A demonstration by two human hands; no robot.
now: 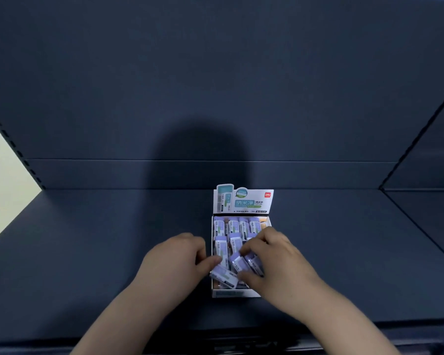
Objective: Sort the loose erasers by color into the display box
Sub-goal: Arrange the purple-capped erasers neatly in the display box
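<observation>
A white display box [237, 293] sits on a dark blue shelf [87, 239]. Its printed flap [242, 201] stands up at the far end, well past both hands.

The right hand [274, 260] is over the near right part of the box. Its grip is pinching a purple eraser [239, 262]: the fingers [251, 243] press on the far side and the thumb [249, 278] on the near side. This eraser is tilted, not lined up with the others. Another eraser [254, 263] lies just to the right of the grip, partly under the hand.

The left hand [174, 262] is at the left wall of the box. Its grip is curled in, and the thumb tip [213, 260] touches a loose purple eraser [223, 275] that lies slanted across the near end of the box, just left of the right hand's grip. You cannot tell if the left hand really holds it or only touches it.

Beyond the right grip, more purple erasers [231, 225] stand in neat rows in the far half of the box. In the far right corner there is an orange eraser [264, 222]. A bit of orange also peeks out under the slanted eraser, close to the near wall.
</observation>
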